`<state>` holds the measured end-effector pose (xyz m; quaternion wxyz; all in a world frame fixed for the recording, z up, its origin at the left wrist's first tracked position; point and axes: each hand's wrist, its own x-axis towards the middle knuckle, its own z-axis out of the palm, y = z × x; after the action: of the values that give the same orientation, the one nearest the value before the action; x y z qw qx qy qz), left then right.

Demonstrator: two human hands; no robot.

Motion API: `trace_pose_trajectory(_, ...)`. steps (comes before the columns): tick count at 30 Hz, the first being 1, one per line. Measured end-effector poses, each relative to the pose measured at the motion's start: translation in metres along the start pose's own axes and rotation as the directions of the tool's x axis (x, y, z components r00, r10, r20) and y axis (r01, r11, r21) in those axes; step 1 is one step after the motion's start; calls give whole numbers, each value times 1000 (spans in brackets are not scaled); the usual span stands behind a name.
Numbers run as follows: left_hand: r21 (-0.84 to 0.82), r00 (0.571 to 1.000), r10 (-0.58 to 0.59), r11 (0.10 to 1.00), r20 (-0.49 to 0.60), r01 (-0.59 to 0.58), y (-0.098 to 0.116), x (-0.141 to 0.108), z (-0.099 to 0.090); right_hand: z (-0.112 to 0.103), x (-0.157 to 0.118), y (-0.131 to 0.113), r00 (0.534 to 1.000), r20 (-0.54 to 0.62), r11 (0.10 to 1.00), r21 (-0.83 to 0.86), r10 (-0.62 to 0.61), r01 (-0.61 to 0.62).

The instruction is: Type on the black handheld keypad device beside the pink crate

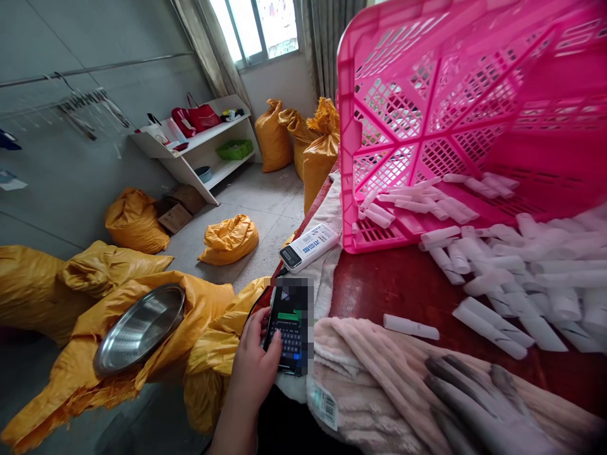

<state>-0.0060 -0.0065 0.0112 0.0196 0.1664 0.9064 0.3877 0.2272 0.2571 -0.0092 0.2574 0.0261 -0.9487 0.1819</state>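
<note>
Holding phone [284,322], lower centre: left grip [251,363] closed along its edge, thumb by keys [290,341]; light, steady support suits typing. Grey glove [478,395], lower right, on blanket [379,366]: worn or empty, cannot tell.

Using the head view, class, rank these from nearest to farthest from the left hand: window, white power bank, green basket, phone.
From the left hand:
1. Phone, in its grasp.
2. White power bank, just beyond, on the table's left edge.
3. Green basket, across the floor, on the shelf unit.
4. Window, in the back wall.
</note>
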Motion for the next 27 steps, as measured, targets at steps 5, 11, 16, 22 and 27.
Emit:
trace_pose_trajectory(5, 25, 999, 6, 1000, 46, -7, 4, 0, 0, 1, -2, 0, 1000, 22, 1000, 4, 3, -3)
trace_pose_trajectory(11, 0, 999, 16, 1000, 38, -16, 5, 0, 1, -1, -2, 1, 1000, 28, 1000, -12, -1, 1)
trace_pose_trajectory(16, 0, 1000, 25, 1000, 11, -25, 3, -1, 2, -1, 0, 1, 999, 30, 1000, -15, -18, 18)
trace_pose_trajectory(22, -9, 997, 42, 999, -66, -42, 7, -3, 7, -3, 4, -2, 1000, 16, 999, -23, -25, 26)
trace_pose_trajectory(27, 2, 998, 42, 999, -53, -42, 7, -3, 8, -4, 2, -1, 999, 40, 999, -22, -25, 26)
